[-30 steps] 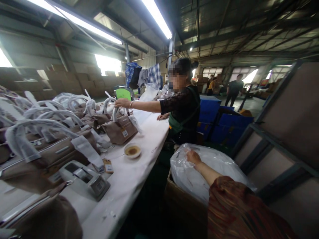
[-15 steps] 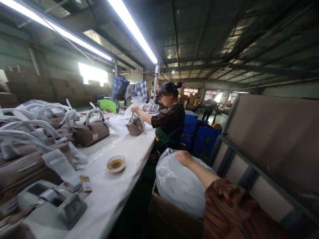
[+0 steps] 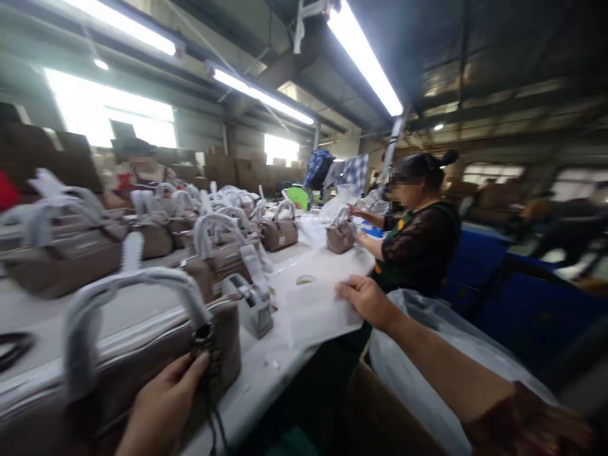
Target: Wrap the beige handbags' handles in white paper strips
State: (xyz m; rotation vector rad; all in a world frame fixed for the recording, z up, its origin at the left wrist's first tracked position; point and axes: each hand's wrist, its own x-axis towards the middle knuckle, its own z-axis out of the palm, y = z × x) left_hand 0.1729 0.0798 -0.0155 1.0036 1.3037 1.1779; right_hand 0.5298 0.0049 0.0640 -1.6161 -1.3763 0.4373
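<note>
In the head view, my left hand point(image 3: 164, 402) is at the front of a taupe handbag point(image 3: 38, 421) close to me. Its thumb and fingers pinch a dark cord point(image 3: 213, 367) hanging by the foot of the handle, which is wrapped in white material point(image 3: 142, 282). Over the table edge, my right hand point(image 3: 368, 301) grips a thin, translucent white sheet point(image 3: 308, 310) by its right edge. Whether this is a single sheet or a flat bag, I cannot tell. Behind the sheet, a small dish point(image 3: 305, 279) is mostly covered.
A tape dispenser point(image 3: 256, 313) stands on the white table point(image 3: 259, 386). Several wrapped-handle handbags point(image 3: 280, 235) fill its left side. A co-worker point(image 3: 418, 240) handles a small handbag point(image 3: 339, 237) across the corner. Below my right arm is a carton point(image 3: 380, 405) lined with clear plastic point(image 3: 413, 367).
My right hand has left the plastic in the carton and now holds a white sheet over the table. My left hand has come into view at a handbag. The view has turned left.
</note>
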